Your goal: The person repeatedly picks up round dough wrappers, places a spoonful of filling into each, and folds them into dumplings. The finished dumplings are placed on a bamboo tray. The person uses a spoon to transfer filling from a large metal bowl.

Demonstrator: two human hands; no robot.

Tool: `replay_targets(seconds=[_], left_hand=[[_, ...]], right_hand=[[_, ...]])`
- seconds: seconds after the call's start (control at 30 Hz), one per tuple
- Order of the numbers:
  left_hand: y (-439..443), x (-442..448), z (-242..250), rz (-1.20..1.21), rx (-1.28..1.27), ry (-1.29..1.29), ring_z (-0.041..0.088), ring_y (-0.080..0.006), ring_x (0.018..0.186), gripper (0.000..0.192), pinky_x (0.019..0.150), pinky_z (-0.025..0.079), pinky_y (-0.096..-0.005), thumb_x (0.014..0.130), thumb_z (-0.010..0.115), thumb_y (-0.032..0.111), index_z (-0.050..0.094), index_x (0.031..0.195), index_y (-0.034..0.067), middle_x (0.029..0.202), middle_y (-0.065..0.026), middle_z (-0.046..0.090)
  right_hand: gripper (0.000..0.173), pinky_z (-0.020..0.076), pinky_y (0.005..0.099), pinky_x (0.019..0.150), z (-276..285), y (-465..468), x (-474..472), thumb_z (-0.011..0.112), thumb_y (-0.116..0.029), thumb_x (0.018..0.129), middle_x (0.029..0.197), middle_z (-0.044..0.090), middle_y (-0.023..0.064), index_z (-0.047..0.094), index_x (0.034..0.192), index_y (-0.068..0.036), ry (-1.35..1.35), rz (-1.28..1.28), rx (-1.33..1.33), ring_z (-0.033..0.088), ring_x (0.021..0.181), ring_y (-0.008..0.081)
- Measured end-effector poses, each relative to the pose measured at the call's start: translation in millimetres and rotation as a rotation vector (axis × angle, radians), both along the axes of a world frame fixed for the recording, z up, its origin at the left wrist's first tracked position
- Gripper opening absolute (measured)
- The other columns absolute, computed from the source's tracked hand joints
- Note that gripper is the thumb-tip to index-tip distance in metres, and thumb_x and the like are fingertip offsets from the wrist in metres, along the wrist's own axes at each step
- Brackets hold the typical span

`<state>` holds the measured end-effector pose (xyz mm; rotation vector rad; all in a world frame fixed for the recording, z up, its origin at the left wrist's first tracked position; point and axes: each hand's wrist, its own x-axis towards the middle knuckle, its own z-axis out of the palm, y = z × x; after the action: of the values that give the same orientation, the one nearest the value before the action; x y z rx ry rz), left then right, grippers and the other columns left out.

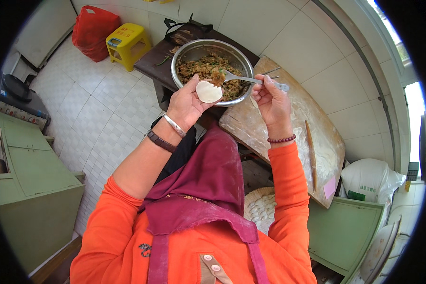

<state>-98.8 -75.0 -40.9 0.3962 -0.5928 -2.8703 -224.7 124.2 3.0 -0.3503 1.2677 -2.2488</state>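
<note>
A round white dough wrapper (pixel 208 93) lies across the palm and fingers of my left hand (pixel 189 100), in front of the near rim of a steel bowl (pixel 247 67). Chopped filling (pixel 195 67) flecked with green covers the inside of the bowl. My right hand (pixel 274 99) grips the handle of a metal spoon (pixel 246 78) from the right. A clump of filling sits on the spoon's head, right at the upper edge of the wrapper; whether it touches the dough is hard to tell.
The bowl stands on a dark wooden table (pixel 151 64). To the right is a floured wooden board (pixel 255 124) bearing a tapered rolling pin (pixel 310 156). Shaped dumplings (pixel 261 209) rest on a round tray below my right arm. A yellow stool (pixel 129 41) stands on the floor beyond.
</note>
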Motion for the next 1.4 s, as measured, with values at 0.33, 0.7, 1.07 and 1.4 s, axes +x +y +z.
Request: replay_targets(seconds=[0.33, 0.7, 1.07, 1.4], left_hand=[[1, 0, 7, -0.023, 0.106, 0.019, 0.052, -0.0469, 0.127, 0.046, 0.109, 0.048, -0.0554, 0.109, 0.039, 0.030, 0.041, 0.137, -0.007, 0.139, -0.0269, 0.051], [-6, 5, 12, -0.009, 0.139, 0.061, 0.050, -0.0464, 0.130, 0.051, 0.113, 0.043, -0.0550, 0.109, 0.040, 0.030, 0.037, 0.141, -0.009, 0.136, -0.0291, 0.053], [-4, 17, 12, -0.147, 0.107, 0.079, 0.052, -0.0459, 0.128, 0.057, 0.111, 0.045, -0.0532, 0.108, 0.040, 0.035, 0.045, 0.133, -0.016, 0.133, -0.0320, 0.054], [-6, 23, 14, -0.237, 0.071, 0.064, 0.053, -0.0466, 0.127, 0.064, 0.112, 0.044, -0.0515, 0.108, 0.039, 0.039, 0.046, 0.129, -0.021, 0.132, -0.0325, 0.055]], right_hand=[[0.023, 0.0531, 0.0356, 0.074, -3, 1, 60, 0.074, 0.001, 0.083, 0.094, 0.069, 0.0114, 0.074, 0.106, -0.002, 1.259, -0.193, 0.403, 0.066, 0.086, 0.0267], [0.039, 0.0565, 0.0404, 0.077, -20, 7, 83, 0.076, 0.002, 0.073, 0.102, 0.065, 0.0128, 0.070, 0.111, 0.000, 1.775, -0.070, 0.451, 0.065, 0.092, 0.0326], [0.025, 0.0542, 0.0323, 0.079, 11, 23, 88, 0.071, 0.009, 0.083, 0.096, 0.071, 0.0143, 0.073, 0.107, 0.002, 1.424, -0.120, 0.473, 0.069, 0.088, 0.0265], [0.019, 0.0526, 0.0257, 0.074, 28, 25, 82, 0.062, -0.005, 0.098, 0.096, 0.073, 0.0120, 0.072, 0.111, 0.005, 0.719, -0.047, 0.351, 0.067, 0.084, 0.0145]])
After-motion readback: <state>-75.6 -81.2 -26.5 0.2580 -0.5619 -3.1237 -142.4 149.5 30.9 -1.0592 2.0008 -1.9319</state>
